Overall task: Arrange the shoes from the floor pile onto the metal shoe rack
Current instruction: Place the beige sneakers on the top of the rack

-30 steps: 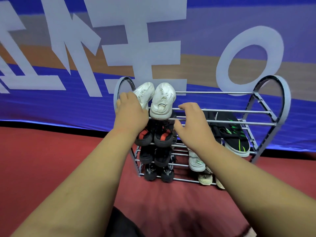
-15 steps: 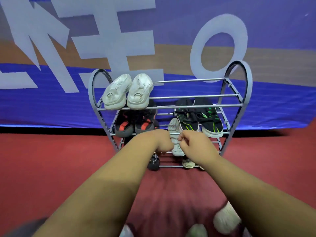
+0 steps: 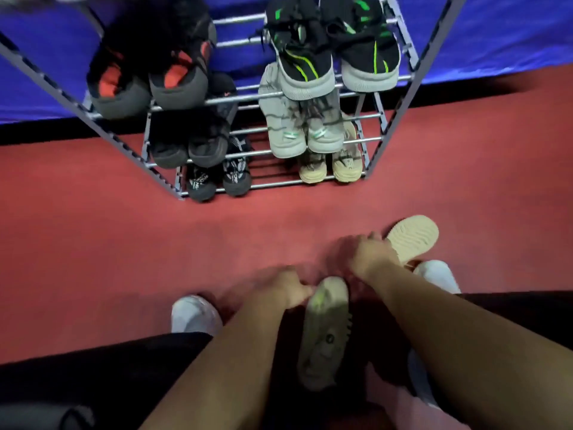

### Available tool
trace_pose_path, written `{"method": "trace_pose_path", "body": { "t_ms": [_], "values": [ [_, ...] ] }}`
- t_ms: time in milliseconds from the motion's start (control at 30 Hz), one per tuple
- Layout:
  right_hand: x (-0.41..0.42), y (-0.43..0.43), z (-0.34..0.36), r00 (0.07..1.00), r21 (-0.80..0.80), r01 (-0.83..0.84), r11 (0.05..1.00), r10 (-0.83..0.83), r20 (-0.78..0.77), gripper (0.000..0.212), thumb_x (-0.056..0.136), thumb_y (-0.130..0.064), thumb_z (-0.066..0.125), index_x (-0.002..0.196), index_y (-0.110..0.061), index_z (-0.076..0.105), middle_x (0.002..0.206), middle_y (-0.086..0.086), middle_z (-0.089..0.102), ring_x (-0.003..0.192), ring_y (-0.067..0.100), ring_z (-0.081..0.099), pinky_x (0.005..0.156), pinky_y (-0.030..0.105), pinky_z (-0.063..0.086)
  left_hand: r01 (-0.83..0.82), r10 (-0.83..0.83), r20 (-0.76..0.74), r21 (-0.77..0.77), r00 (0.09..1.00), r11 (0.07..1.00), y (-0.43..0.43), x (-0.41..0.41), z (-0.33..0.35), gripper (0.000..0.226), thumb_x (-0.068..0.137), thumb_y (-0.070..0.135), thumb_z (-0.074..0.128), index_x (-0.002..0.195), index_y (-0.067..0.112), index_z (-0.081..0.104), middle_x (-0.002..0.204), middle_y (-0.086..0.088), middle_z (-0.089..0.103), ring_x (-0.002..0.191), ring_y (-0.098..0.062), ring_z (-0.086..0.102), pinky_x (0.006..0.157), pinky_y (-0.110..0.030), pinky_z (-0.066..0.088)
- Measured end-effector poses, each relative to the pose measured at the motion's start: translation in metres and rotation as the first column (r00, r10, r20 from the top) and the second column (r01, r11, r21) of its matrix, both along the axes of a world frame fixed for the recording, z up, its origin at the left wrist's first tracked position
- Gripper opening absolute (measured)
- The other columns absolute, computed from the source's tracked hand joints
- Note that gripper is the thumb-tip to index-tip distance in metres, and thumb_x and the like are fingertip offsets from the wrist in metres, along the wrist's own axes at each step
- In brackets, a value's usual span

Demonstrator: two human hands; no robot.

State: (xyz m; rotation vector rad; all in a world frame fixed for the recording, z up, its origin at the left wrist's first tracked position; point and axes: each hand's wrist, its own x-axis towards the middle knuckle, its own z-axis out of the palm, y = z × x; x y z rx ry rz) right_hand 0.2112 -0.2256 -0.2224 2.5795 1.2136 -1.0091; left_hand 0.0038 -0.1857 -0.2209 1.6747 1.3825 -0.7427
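Head view: left hand (image 3: 286, 290) is seen at the toe of a grey shoe (image 3: 325, 333), right hand (image 3: 370, 254) against a beige-soled shoe (image 3: 414, 237); both grips are blurred and cannot be told.

A matte red carpet floor (image 3: 93, 243) fills the middle of the view. Along the floor's far edge runs a black strip (image 3: 46, 131), and a glossy blue fabric banner (image 3: 496, 32) rises just behind it. At the floor's near edge are black trousers (image 3: 93, 367), with one worn white sneaker (image 3: 193, 315) at the left and another (image 3: 437, 274) at the right. A blurred pale pink patch (image 3: 403, 408) sits nearest.
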Motion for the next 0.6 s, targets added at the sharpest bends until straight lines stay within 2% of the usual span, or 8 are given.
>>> {"method": "trace_pose_path", "body": {
  "t_ms": [100, 200, 267, 333, 433, 467, 533, 600],
  "values": [
    [-0.004, -0.008, -0.018, 0.983, -0.083, 0.158, 0.984, -0.149, 0.106, 0.061, 0.094, -0.041, 0.058, 0.149, -0.016, 0.049, 0.153, 0.013, 0.038, 0.132, 0.042, 0.045, 0.111, 0.052, 0.040, 0.063, -0.062, 0.013, -0.026, 0.998, 0.998, -0.025, -0.005, -0.027, 0.085, 0.083, 0.074, 0.067, 0.150, 0.024, 0.056, 0.152, -0.005, 0.058, 0.137, -0.027, 0.057, 0.113, -0.033, 0.044],
    [-0.005, -0.004, -0.024, 0.969, -0.091, 0.220, 0.971, -0.207, 0.133, 0.054, 0.093, -0.038, 0.058, 0.145, -0.025, 0.052, 0.149, 0.008, 0.034, 0.127, 0.044, 0.044, 0.105, 0.058, 0.039, 0.043, -0.040, 0.047, -0.056, 0.998, 0.998, -0.034, 0.000, -0.044, 0.093, 0.081, 0.062, 0.079, 0.157, 0.021, 0.045, 0.154, -0.008, 0.056, 0.139, -0.027, 0.056, 0.114, -0.033, 0.044],
    [-0.002, 0.000, -0.028, 0.969, -0.140, 0.211, 0.967, -0.188, 0.162, 0.050, 0.095, -0.037, 0.057, 0.144, -0.031, 0.050, 0.147, 0.006, 0.031, 0.127, 0.045, 0.043, 0.103, 0.061, 0.040, 0.006, -0.005, 0.063, -0.013, 0.998, 1.000, -0.037, 0.007, -0.054, 0.082, 0.088, 0.050, 0.078, 0.154, 0.014, 0.046, 0.148, -0.013, 0.060, 0.134, -0.031, 0.058, 0.108, -0.033, 0.046],
    [0.004, -0.001, -0.037, 0.971, -0.180, 0.209, 0.961, -0.181, 0.158, 0.048, 0.102, -0.033, 0.052, 0.150, -0.035, 0.046, 0.154, 0.006, 0.026, 0.134, 0.050, 0.038, 0.107, 0.065, 0.038, -0.045, 0.041, 0.077, 0.052, 0.996, 0.998, -0.038, 0.012, -0.061, 0.058, 0.094, 0.041, 0.072, 0.141, 0.013, 0.057, 0.140, -0.014, 0.065, 0.128, -0.033, 0.062, 0.104, -0.035, 0.048],
    [0.011, -0.006, -0.045, 0.976, -0.110, 0.216, 0.970, -0.213, 0.044, 0.057, 0.105, -0.029, 0.051, 0.161, -0.030, 0.040, 0.168, 0.013, 0.020, 0.149, 0.051, 0.027, 0.118, 0.063, 0.030, -0.031, 0.026, 0.080, 0.072, 0.996, 0.997, -0.032, 0.015, -0.069, 0.033, 0.094, 0.033, 0.071, 0.118, 0.011, 0.069, 0.126, -0.014, 0.072, 0.118, -0.033, 0.066, 0.096, -0.034, 0.049],
    [0.010, -0.005, -0.045, 0.980, -0.105, 0.198, 0.974, -0.194, 0.048, 0.059, 0.103, -0.028, 0.055, 0.160, -0.028, 0.040, 0.168, 0.013, 0.020, 0.148, 0.051, 0.028, 0.118, 0.062, 0.032, -0.017, 0.012, 0.079, 0.051, 0.997, 0.999, -0.029, 0.014, -0.071, 0.031, 0.092, 0.032, 0.074, 0.114, 0.012, 0.070, 0.123, -0.013, 0.073, 0.116, -0.031, 0.067, 0.092, -0.032, 0.050],
    [0.004, -0.002, -0.043, 0.981, -0.115, 0.179, 0.977, -0.168, 0.097, 0.056, 0.097, -0.027, 0.060, 0.152, -0.026, 0.047, 0.161, 0.006, 0.024, 0.134, 0.053, 0.037, 0.107, 0.058, 0.043, -0.025, 0.025, 0.091, -0.001, 0.996, 1.000, -0.023, 0.011, -0.073, 0.029, 0.089, 0.032, 0.080, 0.108, 0.012, 0.071, 0.117, -0.011, 0.075, 0.110, -0.029, 0.069, 0.084, -0.028, 0.049],
    [-0.001, 0.003, -0.038, 0.980, -0.085, 0.184, 0.979, -0.176, 0.098, 0.051, 0.094, -0.031, 0.059, 0.144, -0.024, 0.053, 0.153, 0.002, 0.027, 0.122, 0.051, 0.041, 0.096, 0.053, 0.045, -0.113, 0.114, 0.125, -0.016, 0.986, 0.994, -0.013, 0.006, -0.076, 0.020, 0.089, 0.029, 0.079, 0.095, 0.014, 0.068, 0.105, -0.010, 0.075, 0.103, -0.030, 0.071, 0.077, -0.028, 0.048]
  ]
}}
